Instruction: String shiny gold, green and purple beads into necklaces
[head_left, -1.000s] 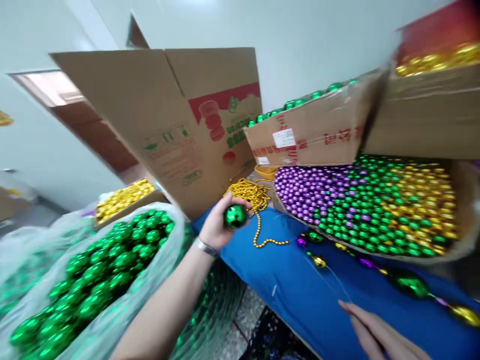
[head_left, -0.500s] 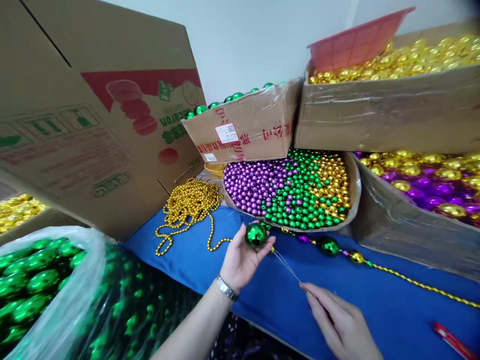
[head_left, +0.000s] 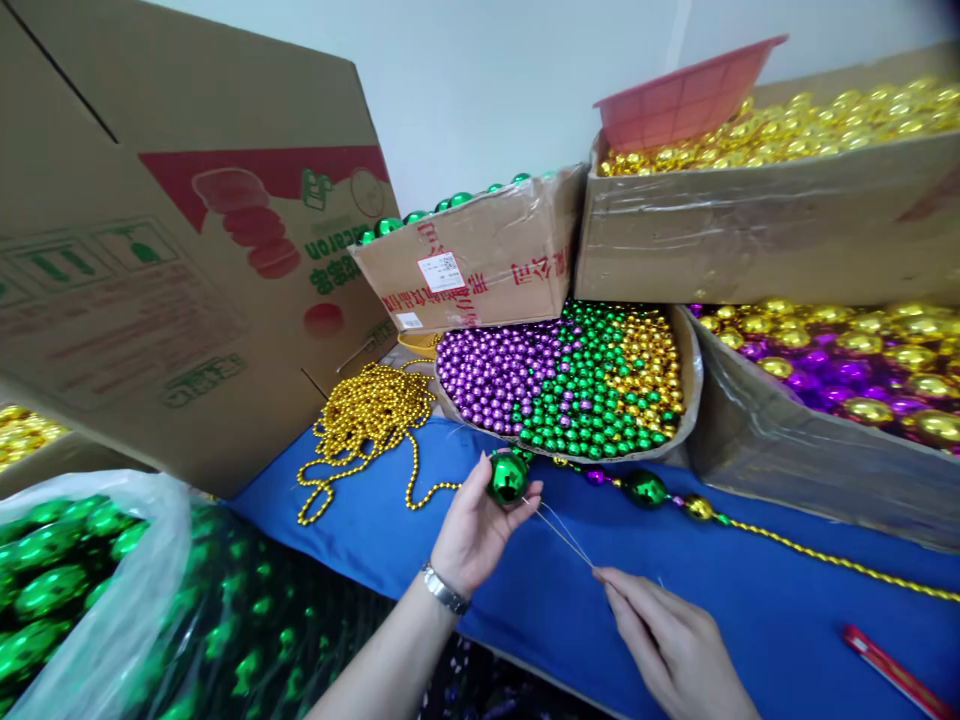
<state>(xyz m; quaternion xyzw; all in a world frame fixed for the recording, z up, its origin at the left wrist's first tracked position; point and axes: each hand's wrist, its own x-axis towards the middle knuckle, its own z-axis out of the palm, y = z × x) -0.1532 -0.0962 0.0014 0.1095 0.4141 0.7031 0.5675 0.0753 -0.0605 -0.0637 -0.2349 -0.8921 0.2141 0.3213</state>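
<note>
In my left hand (head_left: pixel 474 535) rests a large shiny green bead (head_left: pixel 508 478), held between thumb and fingers. A thin doubled thread (head_left: pixel 564 532) runs from beside this bead to my right hand (head_left: pixel 671 630), whose thumb and forefinger pinch its end. Behind the fingers a strung garland of green, purple and gold beads (head_left: pixel 646 489) stretches right across the blue cloth and runs on as a thin gold bead chain (head_left: pixel 840 560). To the left lies a heap of gold bead chain (head_left: pixel 371 405), with one strand reaching my left hand.
An open carton tray (head_left: pixel 694 400) of small purple, green and gold beads stands just behind my hands. Boxes of larger beads (head_left: pixel 772 235) rise at the back and right. A tall carton (head_left: pixel 210 250) and a plastic bag (head_left: pixel 161 560) of green beads flank the left. A red tool (head_left: pixel 896 665) lies front right.
The view has shifted slightly, so most things sit a little further left. The small gold bead seen on the thread near my left fingertips no longer shows there. Both hands keep their holds.
</note>
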